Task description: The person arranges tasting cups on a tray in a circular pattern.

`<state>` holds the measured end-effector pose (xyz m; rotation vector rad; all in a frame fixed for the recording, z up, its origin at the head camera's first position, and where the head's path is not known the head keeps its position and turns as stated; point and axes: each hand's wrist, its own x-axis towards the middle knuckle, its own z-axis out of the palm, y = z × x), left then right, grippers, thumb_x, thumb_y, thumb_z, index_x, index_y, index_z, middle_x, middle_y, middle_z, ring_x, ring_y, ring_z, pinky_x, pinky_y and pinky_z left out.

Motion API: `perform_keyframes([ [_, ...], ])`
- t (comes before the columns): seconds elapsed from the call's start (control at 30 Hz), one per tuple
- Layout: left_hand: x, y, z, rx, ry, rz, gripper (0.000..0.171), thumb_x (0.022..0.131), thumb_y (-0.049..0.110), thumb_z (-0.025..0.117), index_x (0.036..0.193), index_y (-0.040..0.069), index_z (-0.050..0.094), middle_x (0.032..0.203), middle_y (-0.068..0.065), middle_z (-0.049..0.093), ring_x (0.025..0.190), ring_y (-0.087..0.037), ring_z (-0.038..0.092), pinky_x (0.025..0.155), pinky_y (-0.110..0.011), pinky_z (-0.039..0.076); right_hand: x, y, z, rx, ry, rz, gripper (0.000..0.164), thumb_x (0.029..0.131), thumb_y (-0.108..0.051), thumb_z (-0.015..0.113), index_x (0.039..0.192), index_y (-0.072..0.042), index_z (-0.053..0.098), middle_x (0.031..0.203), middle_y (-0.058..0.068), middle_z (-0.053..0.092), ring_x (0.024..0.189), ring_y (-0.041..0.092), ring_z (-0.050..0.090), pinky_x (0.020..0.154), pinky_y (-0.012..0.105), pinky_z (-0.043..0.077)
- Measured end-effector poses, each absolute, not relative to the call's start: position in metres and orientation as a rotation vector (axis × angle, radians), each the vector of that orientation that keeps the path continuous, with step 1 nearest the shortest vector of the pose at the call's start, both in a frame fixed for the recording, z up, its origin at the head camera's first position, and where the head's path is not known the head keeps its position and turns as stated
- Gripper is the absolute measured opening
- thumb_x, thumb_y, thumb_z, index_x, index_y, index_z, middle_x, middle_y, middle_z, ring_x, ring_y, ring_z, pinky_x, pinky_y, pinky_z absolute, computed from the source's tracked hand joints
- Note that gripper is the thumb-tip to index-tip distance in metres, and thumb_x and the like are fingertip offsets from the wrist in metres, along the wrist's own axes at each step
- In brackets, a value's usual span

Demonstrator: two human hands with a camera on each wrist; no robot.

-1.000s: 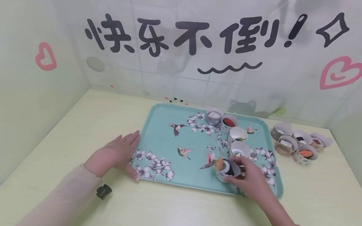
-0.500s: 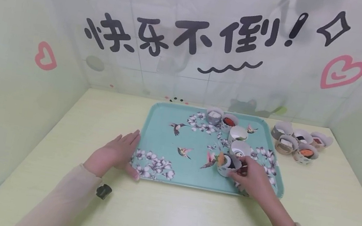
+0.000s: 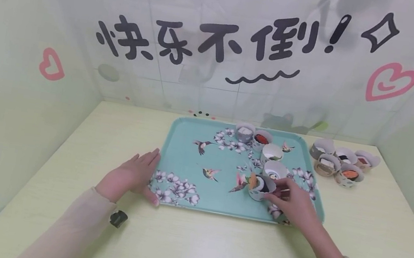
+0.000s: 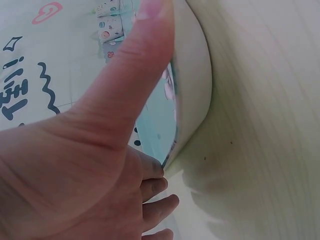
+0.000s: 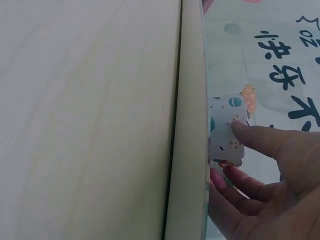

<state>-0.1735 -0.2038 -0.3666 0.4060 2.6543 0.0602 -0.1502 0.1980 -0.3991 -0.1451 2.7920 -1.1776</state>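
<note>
A paper cup point(image 3: 258, 194) with small pieces, one orange and one white and dark, stands on the turquoise tray point(image 3: 187, 153), toward its front right. Beside its right side is my right hand point(image 3: 294, 206), thumb tip at the cup's wall and fingers parted from the thumb. The right wrist view shows the cup's patterned wall point(image 5: 227, 132) with the thumb overlapping it; whether the thumb still touches is unclear. My left hand point(image 3: 135, 174) rests with straight fingers along the tray's left edge, thumb at the front left corner.
On the tray behind the cup, several more cups run back in a line, including a white cup point(image 3: 275, 169) and one with red contents point(image 3: 261, 140). Right of the tray, several cups point(image 3: 327, 166) cluster on the table point(image 3: 188, 248). A printed curtain point(image 3: 193, 9) stands behind.
The cup was gripped one second ago and shifted slightly back on the tray. Since then my right hand has loosened and drawn a little rightward, the cup staying put. My left hand is unmoved.
</note>
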Motion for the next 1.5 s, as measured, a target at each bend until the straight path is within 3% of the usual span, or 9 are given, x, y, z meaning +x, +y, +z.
perform_keyframes([
  [0.5,-0.173,-0.205,-0.367,0.405,2.662,0.077,0.137,0.063,0.059,0.084,0.154,-0.014,0.01,0.164,-0.03,0.006,0.152,-0.046,0.012,0.126,-0.06,0.012,-0.149,0.228,-0.377,-0.123,2.841,-1.212,0.046,0.095,-0.025,0.069,0.13,0.002,0.055,0.122,0.023,0.065,0.111,0.039,0.066,0.087,0.044,0.061],
  [0.63,-0.173,-0.205,-0.366,0.406,2.662,0.074,0.137,0.063,0.059,0.084,0.154,-0.014,0.011,0.164,-0.031,0.007,0.152,-0.046,0.013,0.126,-0.06,0.013,-0.15,0.24,-0.372,-0.126,2.885,-1.229,0.048,0.095,-0.027,0.069,0.129,0.005,0.054,0.121,0.025,0.065,0.11,0.041,0.065,0.079,0.025,0.06],
  [0.73,-0.173,-0.205,-0.366,0.403,2.663,0.078,0.137,0.064,0.059,0.085,0.154,-0.014,0.011,0.164,-0.03,0.007,0.152,-0.046,0.013,0.126,-0.06,0.013,-0.151,0.25,-0.369,-0.112,2.918,-1.245,0.049,0.095,-0.027,0.069,0.129,0.006,0.054,0.121,0.026,0.064,0.111,0.044,0.065,0.072,0.009,0.052],
  [0.93,-0.172,-0.204,-0.364,0.402,2.661,0.08,0.137,0.063,0.058,0.085,0.154,-0.014,0.011,0.164,-0.031,0.006,0.152,-0.046,0.013,0.126,-0.06,0.012,-0.154,0.272,-0.366,-0.042,2.992,-1.245,0.051,0.096,-0.031,0.067,0.13,0.005,0.054,0.123,0.028,0.063,0.113,0.046,0.063,0.069,0.001,0.044],
  [1.03,-0.172,-0.203,-0.364,0.399,2.662,0.077,0.137,0.063,0.059,0.085,0.154,-0.013,0.011,0.164,-0.03,0.006,0.152,-0.046,0.013,0.127,-0.059,0.013,-0.156,0.283,-0.366,0.026,3.016,-1.259,0.051,0.095,-0.034,0.067,0.129,0.002,0.055,0.12,0.019,0.065,0.099,0.013,0.069,0.068,0.0,0.043],
  [1.17,-0.172,-0.203,-0.364,0.398,2.665,0.075,0.137,0.063,0.059,0.085,0.154,-0.013,0.011,0.164,-0.03,0.007,0.152,-0.046,0.013,0.127,-0.059,0.013,-0.158,0.297,-0.365,0.105,3.024,-1.317,0.052,0.094,-0.035,0.068,0.128,0.002,0.056,0.104,-0.016,0.059,0.084,-0.025,0.046,0.067,-0.001,0.044],
  [1.27,-0.173,-0.204,-0.366,0.402,2.669,0.068,0.138,0.063,0.059,0.084,0.154,-0.013,0.011,0.164,-0.03,0.007,0.152,-0.046,0.013,0.126,-0.059,0.013,-0.159,0.305,-0.363,0.15,3.036,-1.342,0.054,0.094,-0.035,0.069,0.13,0.003,0.054,0.094,-0.034,0.049,0.081,-0.027,0.045,0.066,-0.001,0.043],
  [1.37,-0.174,-0.205,-0.367,0.406,2.674,0.065,0.138,0.062,0.06,0.084,0.154,-0.013,0.011,0.164,-0.03,0.007,0.152,-0.046,0.014,0.126,-0.059,0.013,-0.162,0.313,-0.362,0.213,3.021,-1.388,0.053,0.093,-0.037,0.069,0.128,0.0,0.055,0.092,-0.038,0.048,0.081,-0.025,0.046,0.066,0.0,0.043],
  [1.5,-0.174,-0.205,-0.369,0.405,2.675,0.07,0.139,0.062,0.06,0.085,0.154,-0.013,0.012,0.164,-0.03,0.008,0.152,-0.046,0.014,0.126,-0.059,0.013,-0.167,0.324,-0.363,0.303,2.968,-1.499,0.033,0.092,-0.038,0.07,0.119,-0.022,0.057,0.095,-0.038,0.049,0.084,-0.024,0.046,0.068,-0.002,0.043],
])
